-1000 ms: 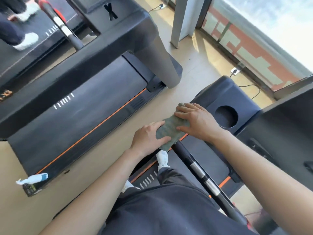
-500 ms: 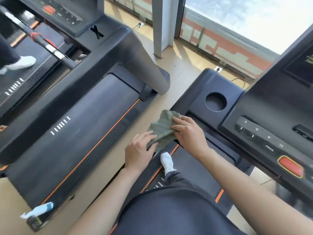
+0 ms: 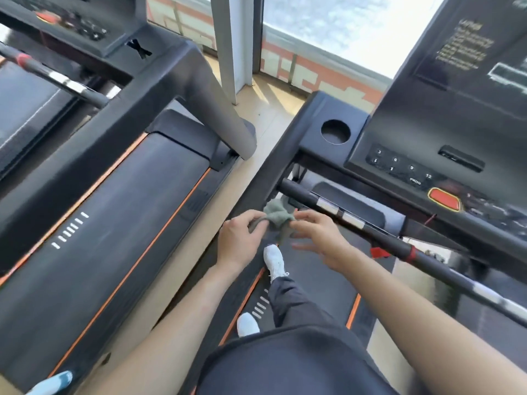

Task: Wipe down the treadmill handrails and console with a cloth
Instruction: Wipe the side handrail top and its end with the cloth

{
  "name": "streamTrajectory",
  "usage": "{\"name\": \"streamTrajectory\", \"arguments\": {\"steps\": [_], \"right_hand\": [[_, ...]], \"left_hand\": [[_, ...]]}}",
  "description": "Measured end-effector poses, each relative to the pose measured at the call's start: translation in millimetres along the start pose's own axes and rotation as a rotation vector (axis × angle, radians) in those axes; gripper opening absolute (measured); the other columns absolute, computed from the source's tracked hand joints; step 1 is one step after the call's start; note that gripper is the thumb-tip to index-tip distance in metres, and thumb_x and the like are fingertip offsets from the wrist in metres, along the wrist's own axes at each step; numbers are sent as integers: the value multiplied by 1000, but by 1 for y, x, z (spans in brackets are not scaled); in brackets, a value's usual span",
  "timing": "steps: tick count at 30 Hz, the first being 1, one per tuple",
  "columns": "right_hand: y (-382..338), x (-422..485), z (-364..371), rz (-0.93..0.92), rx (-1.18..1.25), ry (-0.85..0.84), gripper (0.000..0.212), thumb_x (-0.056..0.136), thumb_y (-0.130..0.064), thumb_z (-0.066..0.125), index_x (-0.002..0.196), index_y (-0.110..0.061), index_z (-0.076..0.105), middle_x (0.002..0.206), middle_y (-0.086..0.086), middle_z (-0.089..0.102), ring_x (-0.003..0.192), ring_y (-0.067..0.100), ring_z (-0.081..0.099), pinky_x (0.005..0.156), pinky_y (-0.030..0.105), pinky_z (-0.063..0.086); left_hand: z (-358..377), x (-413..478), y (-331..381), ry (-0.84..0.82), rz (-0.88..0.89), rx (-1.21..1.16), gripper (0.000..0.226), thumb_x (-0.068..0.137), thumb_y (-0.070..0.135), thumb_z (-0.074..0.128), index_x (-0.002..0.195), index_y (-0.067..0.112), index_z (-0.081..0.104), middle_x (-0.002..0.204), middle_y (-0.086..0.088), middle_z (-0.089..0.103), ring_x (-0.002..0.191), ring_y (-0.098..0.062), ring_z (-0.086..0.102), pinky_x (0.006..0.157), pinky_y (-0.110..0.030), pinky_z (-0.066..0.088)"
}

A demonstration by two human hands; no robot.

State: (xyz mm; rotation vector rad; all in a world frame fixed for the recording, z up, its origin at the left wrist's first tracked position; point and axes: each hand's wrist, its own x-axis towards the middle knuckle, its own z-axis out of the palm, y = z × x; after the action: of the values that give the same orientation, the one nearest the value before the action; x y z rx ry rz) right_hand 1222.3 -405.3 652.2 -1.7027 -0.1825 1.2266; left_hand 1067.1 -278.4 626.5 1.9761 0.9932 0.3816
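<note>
Since the earlier frame the cloth (image 3: 276, 216) has gone from spread flat to bunched, and both hands have drawn back. It hangs just beside the handrail's (image 3: 342, 215) left end. The left hand (image 3: 242, 242) grips it with curled fingers. The right hand's (image 3: 320, 238) splayed fingers are blurred, so whether they pinch the cloth cannot be told. The console (image 3: 427, 132) lies beyond the handrail.

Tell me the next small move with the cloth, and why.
Probably drape the cloth over the nearest end of the handrail and wrap the right hand round it. The cloth is bunched in the left hand, close to the handrail but seemingly off it; the right hand, blurred, is at the cloth's edge.
</note>
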Motion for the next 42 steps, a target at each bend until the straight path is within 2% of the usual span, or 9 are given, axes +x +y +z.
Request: {"name": "streamTrajectory", "arguments": {"steps": [4, 6, 12, 17, 21, 26, 30, 35, 42], "right_hand": [[29, -25, 8, 369, 312, -246, 51, 88, -48, 71, 121, -9, 65, 117, 21, 62, 104, 37, 66, 82, 46, 57], [40, -31, 19, 438, 350, -275, 50, 91, -53, 65, 115, -9, 67, 114, 16, 67, 104, 32, 68, 86, 45, 57], [75, -26, 44, 484, 284, -206, 18, 99, -15, 58, 111, -12, 71, 95, 6, 75, 86, 18, 70, 85, 34, 58], [92, -18, 51, 422, 123, -206, 18, 100, -2, 55, 113, -6, 66, 99, 13, 70, 76, 17, 72, 62, 30, 59], [110, -4, 64, 397, 52, -257, 21, 100, 0, 51, 109, -13, 65, 108, 14, 68, 90, 22, 71, 68, 34, 60], [144, 7, 99, 468, 69, -381, 28, 101, -1, 50, 120, -17, 63, 127, 17, 65, 110, 32, 67, 77, 41, 62], [166, 3, 133, 626, 109, -495, 32, 102, -5, 49, 129, -18, 59, 129, 14, 63, 112, 31, 66, 76, 40, 61], [182, -8, 171, 820, 297, -585, 39, 92, -10, 48, 130, -11, 59, 137, 20, 57, 122, 38, 59, 91, 55, 56], [197, -14, 187, 870, 391, -743, 59, 78, -13, 49, 137, -11, 54, 148, 20, 45, 131, 42, 51, 101, 66, 45]], "left_hand": [[2, -36, 1, -69, -68, -12, 15, 87, 38, 64, 96, 32, 74, 89, 11, 76, 86, -16, 70, 80, -37, 55], [3, -56, 0, -164, -61, 14, 17, 87, 33, 69, 102, 34, 76, 97, 11, 77, 92, -13, 70, 85, -34, 55], [-13, -110, -10, -205, -171, 5, 27, 85, 29, 77, 112, 30, 78, 104, 24, 71, 93, 16, 59, 88, -9, 45], [-46, -138, -35, 121, -178, 109, 17, 87, 25, 69, 101, 28, 79, 103, 18, 74, 96, -4, 66, 88, -31, 54], [-78, -152, -60, 391, -203, 341, 15, 88, 13, 72, 99, 22, 77, 110, 11, 72, 101, -13, 61, 91, -29, 47], [-90, -156, -92, 124, -603, 278, 33, 104, 41, 46, 126, 29, 67, 131, 9, 65, 126, -22, 54, 101, -37, 39], [-87, -153, -96, -24, -578, 431, 45, 109, 45, 23, 137, 29, 55, 138, 4, 61, 127, -27, 54, 101, -43, 40], [-87, -154, -106, 59, -572, 381, 61, 95, 62, 20, 127, 31, 62, 128, 4, 68, 119, -28, 59, 99, -47, 46], [-85, -154, -110, 148, -575, 317, 59, 91, 62, 32, 123, 29, 70, 123, 7, 71, 117, -23, 62, 98, -43, 48]]}}
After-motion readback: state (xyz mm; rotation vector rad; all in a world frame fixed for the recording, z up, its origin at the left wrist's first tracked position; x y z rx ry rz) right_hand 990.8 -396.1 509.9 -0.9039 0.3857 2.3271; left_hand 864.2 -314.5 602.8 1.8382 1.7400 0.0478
